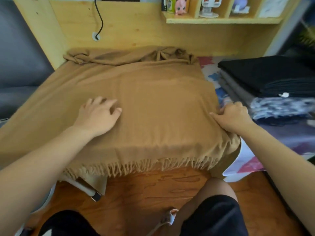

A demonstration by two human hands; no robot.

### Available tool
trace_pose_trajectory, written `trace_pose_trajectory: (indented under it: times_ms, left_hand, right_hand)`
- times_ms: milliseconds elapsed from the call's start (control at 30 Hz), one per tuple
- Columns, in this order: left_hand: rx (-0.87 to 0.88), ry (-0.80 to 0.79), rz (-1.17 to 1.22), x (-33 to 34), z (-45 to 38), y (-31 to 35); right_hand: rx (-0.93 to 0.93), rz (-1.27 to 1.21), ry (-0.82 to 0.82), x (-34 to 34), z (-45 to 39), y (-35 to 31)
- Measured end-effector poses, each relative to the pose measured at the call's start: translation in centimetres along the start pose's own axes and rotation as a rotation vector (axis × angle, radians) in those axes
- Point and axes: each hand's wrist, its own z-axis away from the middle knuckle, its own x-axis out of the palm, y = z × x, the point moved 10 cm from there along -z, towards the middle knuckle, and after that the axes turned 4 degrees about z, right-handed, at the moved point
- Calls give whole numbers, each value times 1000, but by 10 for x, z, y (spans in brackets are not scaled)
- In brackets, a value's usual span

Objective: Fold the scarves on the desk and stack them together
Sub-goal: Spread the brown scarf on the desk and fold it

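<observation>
Nearest you, the fringed edge (136, 165) of the tan scarf (153, 99) hangs over the front of the tabletop (252, 163), tassels pointing down toward the wooden floor (153, 188). The scarf's long axis runs left to right across your view; its left part drapes off beyond your left forearm.

Your left hand (99, 114) rests on top of the scarf, fingers loosely curled and spread, holding nothing. The cloth extends in every direction from under this hand.

Your right hand (233, 116) sits at the scarf's right edge, fingers curled in a grip on the fabric, thumb pointing left along the surface. The scarf body lies to the left of this grip, and small pull creases radiate below it.

The scarf is a plain camel weave, mostly flat, with a rumpled, bunched band (129, 56) along its far edge.

Right of the right hand, a stack of folded scarves (265, 79) shows black, grey and a blue-white pattern.
</observation>
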Motion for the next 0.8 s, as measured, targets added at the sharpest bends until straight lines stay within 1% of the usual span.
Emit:
trace_pose_trajectory:
  times_ms: [33,100,133,167,200,267,300,333,367,433,467,533,567,600,633,733,800]
  left_hand:
    - [6,-48,-7,17,2,9]
    - [0,-43,-18,29,4,13]
    - [-9,-29,-14,28,2,11]
    - [-14,-25,-20,28,2,9]
    - [-16,-27,-31,28,3,8]
    - [-16,-41,-30,29,4,7]
    - [-13,-44,-21,29,4,7]
    - [-10,-43,-21,28,4,8]
    - [-11,-43,-23,28,4,8]
    - [-22,-43,-22,29,4,7]
    - [-28,-41,-25,28,4,5]
    - [-34,-42,-24,30,4,4]
    - [-33,-42,-21,30,4,4]
    - [-32,-40,-21,30,3,5]
    - [-33,-41,-22,30,3,4]
    - [-41,-56,-29,30,3,3]
    - [-49,-68,-37,31,2,3]
  right_hand:
    - [-37,21,-27,2,1,-12]
    - [-127,72,-73,7,0,-33]
    - [-162,52,-77,7,1,-41]
    - [-173,-43,-65,5,3,-44]
    - [-147,-232,-31,-3,5,-40]
    - [13,-722,-35,-9,5,-16]
    - [88,-926,-92,-6,8,-7]
    - [132,-1056,-163,-2,12,1]
    - [132,-1098,-226,-2,17,5]
    - [104,-1099,-362,1,30,12]
    - [99,-1083,-458,7,42,14]
    - [69,-974,-596,19,68,19]
    - [57,-895,-607,23,78,23]
    - [66,-864,-577,24,83,30]
    - [87,-887,-526,23,84,38]
    - [162,-1084,-347,12,79,63]
    - [141,-982,-200,-1,72,75]
